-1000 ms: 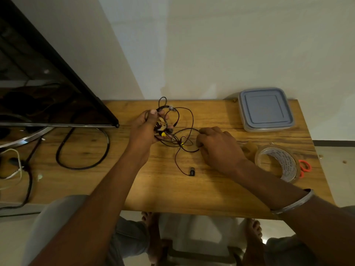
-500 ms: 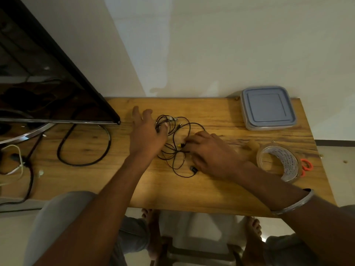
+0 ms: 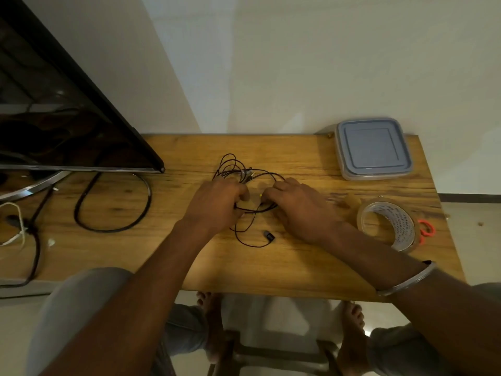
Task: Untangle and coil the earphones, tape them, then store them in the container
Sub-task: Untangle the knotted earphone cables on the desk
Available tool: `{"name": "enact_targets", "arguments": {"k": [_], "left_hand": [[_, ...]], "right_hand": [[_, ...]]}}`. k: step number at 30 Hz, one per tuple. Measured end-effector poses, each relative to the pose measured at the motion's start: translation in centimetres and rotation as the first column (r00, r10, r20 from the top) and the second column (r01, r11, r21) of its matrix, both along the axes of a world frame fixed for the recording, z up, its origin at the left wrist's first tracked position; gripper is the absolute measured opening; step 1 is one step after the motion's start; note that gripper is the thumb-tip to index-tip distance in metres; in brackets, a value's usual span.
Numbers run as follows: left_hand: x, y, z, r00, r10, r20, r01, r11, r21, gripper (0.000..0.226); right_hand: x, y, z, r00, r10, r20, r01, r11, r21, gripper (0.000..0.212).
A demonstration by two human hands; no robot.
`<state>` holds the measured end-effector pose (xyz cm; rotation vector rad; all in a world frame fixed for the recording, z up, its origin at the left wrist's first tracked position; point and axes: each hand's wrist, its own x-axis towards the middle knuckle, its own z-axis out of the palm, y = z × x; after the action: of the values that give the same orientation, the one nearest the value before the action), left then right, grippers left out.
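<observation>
Head view: earphones [image 3: 244, 173] sit mid-counter [image 3: 271, 270] as a loose tangle of thin black cord. The loops fan toward the wall, and one earbud [image 3: 269, 235] lies free on the near side at the end of a slack loop.
- Left hand [image 3: 217, 202] is down on the tangle's left side, fingers curled in, pinching cord.
- Right hand [image 3: 295, 207] mirrors it on the right, fingers also curled onto cord.
- A short strand runs between the two hands and looks close to taut.
- Fingertip contact is hidden under the knuckles, so both pinches are my read.

Handling, my estimate:
- The cord is featherweight and fully limp, so it won't hold a coil without tape.
- It is thin and slick enough to slip through a light pinch, and it will cinch knots tighter if yanked.
- The joints at the buds and plug are the weak spots, so no pulling there.
- Best hold is on the cord itself, just either side of a crossing, feeding the free earbud end back through.

Container [image 3: 374, 149] has its lid on at the back right corner, well apart from the hands. Tape roll [image 3: 400, 229] is right of the right hand, with orange scissors [image 3: 428, 229] partly behind it.

Versus earlier:
- 1 s ago the left hand held the bundle lifted off the counter.
- 0.5 s ago the bundle was down and that hand lay flat beside it, fingers straight.
- Now the left hand is curled back onto cord, close to the right hand.
- The right hand has stayed on the cord throughout.
- Earbud, container and tape roll are unmoved.
</observation>
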<state>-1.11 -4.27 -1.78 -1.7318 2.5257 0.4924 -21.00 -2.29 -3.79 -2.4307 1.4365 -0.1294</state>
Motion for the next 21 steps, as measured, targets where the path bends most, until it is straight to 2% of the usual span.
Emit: {"name": "enact_targets", "arguments": {"k": [4,8,11,15,21], "left_hand": [[0.04,0.22,0.02,0.999,0.027,-0.016,-0.028,0.999,-0.031,0.004],[0.05,0.22,-0.39,1.000,0.028,0.003,-0.028,1.000,-0.009,0.005],[0.17,0.17,-0.57,0.999,0.014,-0.040,-0.015,1.000,-0.023,0.002],[-0.10,-0.12,-0.62,0.964,0.039,-0.265,-0.063,0.994,-0.085,0.013],[-0.56,-0.52,-0.07,0.782,0.049,-0.621,-0.114,0.991,-0.065,0.007]], "right_hand": [[-0.04,-0.10,-0.78,0.999,-0.037,0.009,0.038,0.999,-0.030,0.040],[-0.19,-0.16,-0.74,0.998,-0.056,0.037,0.055,0.998,0.008,0.056],[-0.16,-0.30,-0.72,0.994,-0.073,0.079,0.072,0.997,0.012,0.057],[-0.08,-0.14,-0.58,0.992,-0.054,0.111,0.058,0.998,-0.032,0.056],[-0.24,-0.33,-0.19,0.990,-0.095,0.108,0.104,0.991,-0.081,0.042]]}}
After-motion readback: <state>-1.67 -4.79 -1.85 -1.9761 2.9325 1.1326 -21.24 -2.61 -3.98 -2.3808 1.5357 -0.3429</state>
